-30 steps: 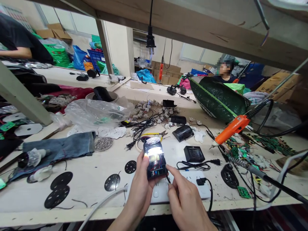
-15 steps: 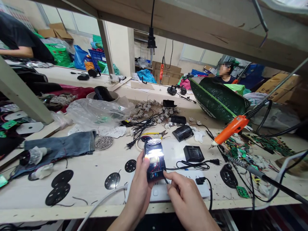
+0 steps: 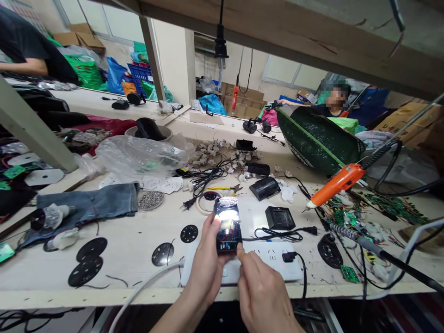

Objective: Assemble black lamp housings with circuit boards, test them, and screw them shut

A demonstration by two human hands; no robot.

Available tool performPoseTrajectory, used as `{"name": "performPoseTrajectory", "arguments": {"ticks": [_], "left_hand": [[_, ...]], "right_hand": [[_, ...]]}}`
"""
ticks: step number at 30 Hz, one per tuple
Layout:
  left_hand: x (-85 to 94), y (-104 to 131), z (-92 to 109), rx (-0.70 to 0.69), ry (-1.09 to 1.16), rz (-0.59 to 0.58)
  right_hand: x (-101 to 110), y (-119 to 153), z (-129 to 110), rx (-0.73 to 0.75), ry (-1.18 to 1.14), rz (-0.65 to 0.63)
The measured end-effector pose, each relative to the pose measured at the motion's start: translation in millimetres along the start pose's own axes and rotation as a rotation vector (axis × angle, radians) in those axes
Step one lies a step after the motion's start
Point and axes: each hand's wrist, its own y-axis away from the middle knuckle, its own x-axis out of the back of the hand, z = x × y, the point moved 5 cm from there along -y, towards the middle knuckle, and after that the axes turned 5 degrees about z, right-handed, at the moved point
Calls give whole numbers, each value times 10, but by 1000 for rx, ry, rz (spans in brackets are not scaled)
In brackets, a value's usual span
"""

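A black lamp unit (image 3: 229,231) with a bright lit top and coloured wires inside sits upright over the white power strip (image 3: 274,263). My left hand (image 3: 207,252) wraps round its left side. At its lower right corner my right hand (image 3: 258,280) is closed, fingertips touching the housing; whether they pinch anything there is too small to tell. A black cord (image 3: 291,236) runs right from beside the unit. Just behind it lie yellow-handled pliers (image 3: 225,188) and a roll of tape (image 3: 204,203).
An orange electric screwdriver (image 3: 335,185) hangs at the right, above green circuit boards (image 3: 350,273). A soldering iron (image 3: 367,247) reaches in from the right. Black discs (image 3: 85,270) and denim cloth (image 3: 86,203) lie left. Two people are beyond the bench.
My left hand and the lit unit have shifted slightly right and up. My right hand's fingers have curled in closer below the unit's corner. The person at the back right has moved an arm out.
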Motion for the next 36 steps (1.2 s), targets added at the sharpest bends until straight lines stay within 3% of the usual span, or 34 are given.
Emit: {"name": "performPoseTrajectory", "arguments": {"ticks": [6, 10, 12, 15, 18, 20, 25, 36], "left_hand": [[-122, -52, 29, 61, 37, -41], [-120, -122, 39, 153, 75, -42], [-93, -141, 39, 196, 65, -30], [-61, -137, 50, 240, 39, -24], [-45, -120, 70, 250, 49, -34], [-31, -115, 70, 258, 59, -41], [3, -114, 23, 286, 58, -57], [-50, -9, 24, 278, 57, -69]], "right_hand": [[102, -68, 136, -72, -58, -252], [303, -337, 310, -174, -103, -325], [362, -592, 575, -279, -43, -327], [345, -988, 1167, -512, 258, -215], [49, -1215, 1622, -599, 327, -250], [-170, -1249, 1800, -639, 340, -303], [-407, -1220, 1909, -637, 361, -332], [-362, -1319, 2038, -539, 320, -331]]}}
